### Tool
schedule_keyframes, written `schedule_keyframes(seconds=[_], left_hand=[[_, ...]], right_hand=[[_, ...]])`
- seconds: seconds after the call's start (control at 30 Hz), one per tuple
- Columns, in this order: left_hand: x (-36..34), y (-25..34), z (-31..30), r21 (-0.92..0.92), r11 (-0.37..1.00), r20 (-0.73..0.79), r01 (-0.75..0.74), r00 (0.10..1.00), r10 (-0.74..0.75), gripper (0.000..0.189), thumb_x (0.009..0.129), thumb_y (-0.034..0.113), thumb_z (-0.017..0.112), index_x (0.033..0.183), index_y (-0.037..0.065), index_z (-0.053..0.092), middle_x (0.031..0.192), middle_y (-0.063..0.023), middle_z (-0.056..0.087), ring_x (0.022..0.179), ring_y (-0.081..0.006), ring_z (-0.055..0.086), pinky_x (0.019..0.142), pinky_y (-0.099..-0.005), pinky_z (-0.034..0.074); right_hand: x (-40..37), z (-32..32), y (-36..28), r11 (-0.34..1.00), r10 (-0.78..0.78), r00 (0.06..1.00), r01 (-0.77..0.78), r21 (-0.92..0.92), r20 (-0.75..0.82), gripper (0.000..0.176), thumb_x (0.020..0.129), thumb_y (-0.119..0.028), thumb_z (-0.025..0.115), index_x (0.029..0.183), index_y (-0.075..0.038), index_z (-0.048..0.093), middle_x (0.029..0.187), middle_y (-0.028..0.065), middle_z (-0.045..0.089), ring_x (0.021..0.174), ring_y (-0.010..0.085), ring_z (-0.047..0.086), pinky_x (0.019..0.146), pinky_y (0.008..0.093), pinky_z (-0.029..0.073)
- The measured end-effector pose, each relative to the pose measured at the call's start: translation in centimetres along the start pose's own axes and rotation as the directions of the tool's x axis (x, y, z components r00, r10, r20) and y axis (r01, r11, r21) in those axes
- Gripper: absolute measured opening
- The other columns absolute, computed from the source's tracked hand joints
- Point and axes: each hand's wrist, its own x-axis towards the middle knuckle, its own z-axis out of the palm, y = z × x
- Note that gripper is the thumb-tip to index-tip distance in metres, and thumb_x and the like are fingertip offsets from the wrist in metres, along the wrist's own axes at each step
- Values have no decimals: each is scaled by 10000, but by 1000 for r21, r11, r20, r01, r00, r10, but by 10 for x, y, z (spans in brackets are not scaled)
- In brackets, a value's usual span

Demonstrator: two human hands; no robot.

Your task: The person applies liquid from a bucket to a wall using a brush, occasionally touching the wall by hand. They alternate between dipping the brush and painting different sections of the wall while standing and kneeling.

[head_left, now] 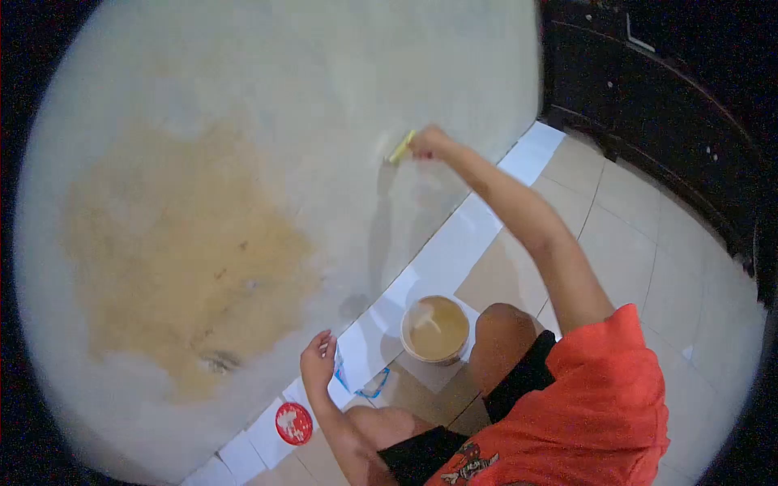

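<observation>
My right hand (431, 143), at the end of an outstretched arm, is closed around a yellow-green scraper (400, 148) held against the pale wall (348, 202). The scraper's edge is blurred, and a shadow falls below it. Low by the foot of the wall is my left hand (318, 362), its fingers loosely bent and apart, with nothing visible in them. Between my knees and the wall stands a white bucket (407, 344) with a beige, creamy mix inside. A red lid (293, 424) smeared with white material lies below my left hand.
A large tan, stained patch (186, 259) covers the left of the wall. White sheets (442, 255) line the floor along its base. A blue-edged clear item (374, 383) lies near the bucket. Dark furniture (648, 105) stands at right on the tiled floor (624, 211).
</observation>
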Motion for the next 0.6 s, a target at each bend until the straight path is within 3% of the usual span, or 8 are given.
schedule_keyframes(seconds=[0.1,0.17,0.23,0.3,0.43,0.5,0.53,0.6], left_hand=[[1,15,0,64,996,-9,-60,998,61,311,827,207,583,1074,18,586,950,-158,639,826,-232,642,710,-311,505],[4,19,2,50,997,10,-60,998,60,307,818,210,586,1064,26,592,944,-141,644,826,-234,644,717,-308,502],[12,10,9,51,995,16,-82,997,81,303,813,211,588,1060,34,595,938,-131,647,827,-230,645,719,-308,500],[12,11,13,63,993,12,-103,995,102,300,809,211,590,1056,41,598,933,-121,650,827,-227,645,722,-308,498],[11,14,17,62,991,-8,-118,993,119,282,803,215,597,1037,57,608,923,-101,655,823,-226,646,719,-317,496],[11,13,18,61,990,-6,-126,992,127,279,804,219,598,1032,60,610,923,-98,655,821,-225,647,720,-318,496],[10,15,17,70,991,-2,-114,993,114,280,803,223,598,1031,60,610,925,-95,655,821,-227,647,720,-321,496],[10,13,18,74,991,8,-111,994,110,281,803,227,599,1029,59,611,927,-92,656,822,-229,647,720,-325,497]], right_hand=[[-25,-93,-100,896,248,965,-262,359,85,210,818,-218,603,697,-46,594,563,47,546,454,91,482,365,250,352],[-40,-130,-153,844,324,943,-250,474,-81,227,832,-227,590,697,-46,576,564,36,529,446,80,471,350,220,328],[-32,-159,-178,911,141,979,-69,407,-150,217,792,-170,560,588,-96,575,548,58,555,375,131,444,342,265,350],[-53,-186,-215,848,221,958,-96,522,-182,170,845,-189,565,753,-47,586,596,22,530,418,66,444,325,192,305],[-49,-231,-223,810,139,985,-52,585,-106,153,843,-180,557,789,-44,602,648,23,562,466,64,452,379,202,345],[-79,-246,-244,837,17,964,131,531,-264,237,880,-176,469,710,-58,583,601,-2,513,450,75,389,386,240,294],[-78,-254,-246,765,-33,954,215,607,-297,234,877,-180,489,708,-58,595,622,-6,529,461,71,392,389,233,286],[-91,-249,-261,724,-17,918,285,628,-397,220,876,-175,496,727,-44,593,620,3,525,464,69,388,387,234,280]])
